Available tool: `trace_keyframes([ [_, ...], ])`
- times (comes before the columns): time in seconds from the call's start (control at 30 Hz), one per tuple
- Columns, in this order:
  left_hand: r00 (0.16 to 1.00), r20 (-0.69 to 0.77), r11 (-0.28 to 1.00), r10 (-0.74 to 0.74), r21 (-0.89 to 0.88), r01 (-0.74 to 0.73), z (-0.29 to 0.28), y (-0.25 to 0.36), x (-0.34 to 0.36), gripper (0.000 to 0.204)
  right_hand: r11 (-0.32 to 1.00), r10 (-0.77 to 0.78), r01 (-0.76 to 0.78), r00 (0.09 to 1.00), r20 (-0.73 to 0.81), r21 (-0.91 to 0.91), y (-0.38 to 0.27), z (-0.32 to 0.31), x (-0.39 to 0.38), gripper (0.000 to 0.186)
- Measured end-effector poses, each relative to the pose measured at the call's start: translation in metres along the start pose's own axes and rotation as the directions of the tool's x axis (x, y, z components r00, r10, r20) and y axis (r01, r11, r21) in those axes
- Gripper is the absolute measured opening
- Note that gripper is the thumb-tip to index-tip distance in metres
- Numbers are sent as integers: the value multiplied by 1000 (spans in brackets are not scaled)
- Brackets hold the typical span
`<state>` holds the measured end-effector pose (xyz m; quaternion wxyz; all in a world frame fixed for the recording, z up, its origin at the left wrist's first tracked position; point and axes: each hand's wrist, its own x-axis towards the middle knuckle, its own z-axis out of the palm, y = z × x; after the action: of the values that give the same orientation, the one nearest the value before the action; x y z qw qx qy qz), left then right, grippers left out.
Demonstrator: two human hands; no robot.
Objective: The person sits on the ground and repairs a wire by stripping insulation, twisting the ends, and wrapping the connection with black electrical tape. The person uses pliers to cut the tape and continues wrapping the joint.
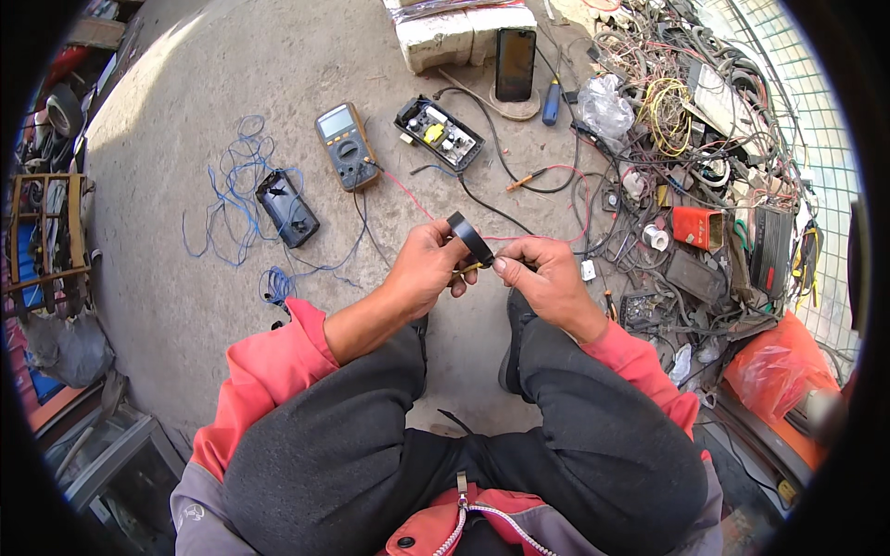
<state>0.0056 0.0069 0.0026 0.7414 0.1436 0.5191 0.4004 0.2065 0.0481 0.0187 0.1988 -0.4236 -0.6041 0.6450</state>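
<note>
A black ring, apparently a roll of tape (pixel 468 236), is gripped in my left hand (pixel 428 271), with a thin yellow piece (pixel 466 269) just below it. At the ring's right edge, my right hand (pixel 536 276) pinches with thumb and index finger; what lies between them is too small to make out. A red wire (pixel 415 185) runs behind my hands toward the multimeter (pixel 344 145). Beyond them lie an opened black device (pixel 438 134) with a circuit board and, to the left, a black casing (pixel 286 210) among blue wires.
A phone (pixel 514 64) stands upright before white blocks (pixel 426 42), beside a blue screwdriver (pixel 552 104). A heap of cables and electronic parts (pixel 691 120) fills the right, along with an orange bag (pixel 779 371). At the far left are a wooden frame (pixel 44 236) and assorted items.
</note>
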Motion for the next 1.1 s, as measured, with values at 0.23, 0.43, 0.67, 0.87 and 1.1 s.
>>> trace_keyframes([
  [0.23,986,-6,985,-166,43,166,-3,5,-2,18,997,-51,50,999,-11,-59,2,2,-3,12],
  [0.43,993,-112,966,22,259,8,0,-5,-5,27,1000,5,-6,998,-60,-21,5,1,-2,13],
  [0.67,600,397,243,695,656,-715,1,0,-8,35,999,15,-19,997,-76,-45,3,-2,-1,16],
  [0.87,623,357,207,696,731,-650,3,-3,-7,35,996,42,-44,999,19,74,-2,-3,-2,15],
  [1.1,617,320,245,719,714,-656,3,-3,-7,23,999,-12,12,1000,8,32,6,-2,-1,16],
])
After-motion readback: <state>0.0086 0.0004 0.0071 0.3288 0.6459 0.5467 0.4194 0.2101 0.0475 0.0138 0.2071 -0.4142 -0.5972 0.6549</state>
